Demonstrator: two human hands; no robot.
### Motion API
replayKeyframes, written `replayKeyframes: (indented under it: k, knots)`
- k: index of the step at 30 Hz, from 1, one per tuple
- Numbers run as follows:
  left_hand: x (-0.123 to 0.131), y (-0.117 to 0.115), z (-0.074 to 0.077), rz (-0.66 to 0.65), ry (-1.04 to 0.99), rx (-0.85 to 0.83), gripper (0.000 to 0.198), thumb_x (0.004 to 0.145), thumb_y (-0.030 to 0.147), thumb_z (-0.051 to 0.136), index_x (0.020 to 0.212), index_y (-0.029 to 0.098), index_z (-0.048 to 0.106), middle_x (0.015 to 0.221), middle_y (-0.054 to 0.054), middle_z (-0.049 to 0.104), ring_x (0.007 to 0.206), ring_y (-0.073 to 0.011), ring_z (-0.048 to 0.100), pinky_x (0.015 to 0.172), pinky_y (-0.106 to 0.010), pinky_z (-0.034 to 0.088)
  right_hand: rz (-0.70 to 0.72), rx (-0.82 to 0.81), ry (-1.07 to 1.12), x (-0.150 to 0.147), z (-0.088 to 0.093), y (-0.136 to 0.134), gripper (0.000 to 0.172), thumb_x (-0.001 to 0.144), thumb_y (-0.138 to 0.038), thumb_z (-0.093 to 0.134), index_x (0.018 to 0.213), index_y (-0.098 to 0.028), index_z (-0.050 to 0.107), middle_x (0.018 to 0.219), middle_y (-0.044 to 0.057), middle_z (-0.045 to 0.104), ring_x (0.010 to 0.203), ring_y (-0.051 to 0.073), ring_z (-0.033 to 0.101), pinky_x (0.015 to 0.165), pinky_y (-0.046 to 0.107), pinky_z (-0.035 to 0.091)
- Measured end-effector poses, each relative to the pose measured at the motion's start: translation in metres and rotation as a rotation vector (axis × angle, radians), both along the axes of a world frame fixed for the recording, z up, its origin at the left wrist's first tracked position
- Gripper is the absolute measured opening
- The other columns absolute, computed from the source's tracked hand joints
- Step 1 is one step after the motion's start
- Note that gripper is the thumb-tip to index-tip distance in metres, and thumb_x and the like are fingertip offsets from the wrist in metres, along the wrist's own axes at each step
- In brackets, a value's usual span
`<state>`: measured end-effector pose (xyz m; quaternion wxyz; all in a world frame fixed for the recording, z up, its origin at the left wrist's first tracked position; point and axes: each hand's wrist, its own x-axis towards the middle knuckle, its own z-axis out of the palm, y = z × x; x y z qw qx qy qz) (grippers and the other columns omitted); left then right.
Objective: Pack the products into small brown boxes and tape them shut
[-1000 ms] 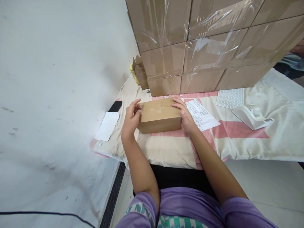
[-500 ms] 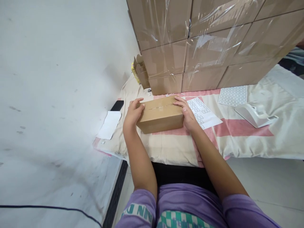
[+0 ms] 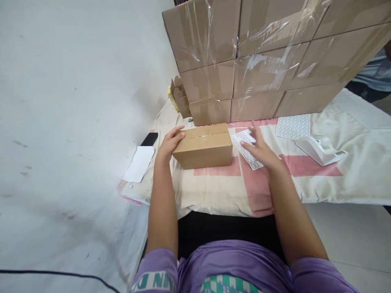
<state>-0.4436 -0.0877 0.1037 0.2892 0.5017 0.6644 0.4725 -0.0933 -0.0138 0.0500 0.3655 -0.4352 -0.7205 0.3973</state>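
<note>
A closed brown cardboard box [image 3: 203, 152] lies lengthwise on the cloth-covered table, its top seam facing up. My left hand [image 3: 170, 142] grips the box's left end, with the thumb on the top edge and the fingers round the far corner. Apart from the box, my right hand [image 3: 259, 148] is open above a white sheet of printed labels [image 3: 244, 154]. Its fingers are spread and slightly blurred, and they cover part of the sheet. I cannot tell whether they touch the paper.
Large cardboard boxes [image 3: 210, 83] wrapped in clear film are stacked behind. A white tape dispenser [image 3: 320, 149] and a second label sheet [image 3: 293, 126] lie to the right. Left are a white paper [image 3: 139, 163], a black phone-like object [image 3: 149, 139] and a small open carton [image 3: 181, 97]. Another person [image 3: 375, 77] is at far right.
My right hand has let go of the box's right end and moved right, over the label sheet. The left hand stays on the box. The view has shifted slightly.
</note>
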Motion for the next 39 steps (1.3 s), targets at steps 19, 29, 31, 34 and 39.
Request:
replayKeyframes:
  k: [19,29,31,34,39]
  knots:
    - [0.211,0.061,-0.102,-0.521,0.471,0.744,0.02,0.094,0.018,0.051,0.107,0.021,0.067,0.098,-0.006,0.073,0.088,-0.0185,0.067,0.076,-0.033,0.047,-0.231,-0.183,-0.2,0.026,-0.008,0.089,0.104,0.072,-0.028,0.077,0.162,-0.02,0.026,0.141,0.018,0.058,0.122,0.038,0.065,0.104,0.053,0.054]
    - [0.173,0.073,-0.103,-0.2,-0.197,0.237,0.059,0.086,0.047,0.079,0.133,0.026,0.05,0.098,-0.001,0.066,0.066,-0.0093,0.051,0.063,-0.024,0.044,-0.251,-0.179,0.399,0.012,0.011,0.067,0.076,0.083,-0.036,0.078,0.149,-0.037,0.041,0.133,0.009,0.069,0.13,0.035,0.064,0.102,0.055,0.059]
    - [0.173,0.072,-0.104,-0.173,-0.285,0.197,0.051,0.091,0.046,0.074,0.132,0.025,0.052,0.084,0.002,0.065,0.067,-0.0101,0.054,0.063,-0.023,0.043,-0.229,-0.26,0.447,0.006,0.005,0.062,0.065,0.084,-0.038,0.079,0.142,-0.035,0.051,0.138,0.008,0.068,0.132,0.035,0.063,0.104,0.056,0.058]
    - [0.173,0.069,-0.104,-0.109,-0.312,0.169,0.04,0.097,0.044,0.068,0.13,0.025,0.056,0.078,0.002,0.064,0.073,-0.0124,0.06,0.066,-0.024,0.048,-0.086,-0.569,0.494,-0.001,-0.008,0.057,0.055,0.081,-0.041,0.082,0.131,-0.028,0.062,0.134,0.009,0.071,0.127,0.037,0.066,0.104,0.058,0.058]
    - [0.17,0.066,-0.105,-0.075,-0.123,0.22,0.04,0.1,0.038,0.062,0.138,0.028,0.054,0.112,-0.008,0.072,0.101,-0.0204,0.071,0.086,-0.034,0.06,-0.028,-0.738,0.567,-0.01,-0.019,0.051,0.066,0.076,-0.038,0.088,0.137,-0.03,0.063,0.132,0.004,0.073,0.125,0.033,0.068,0.112,0.056,0.053]
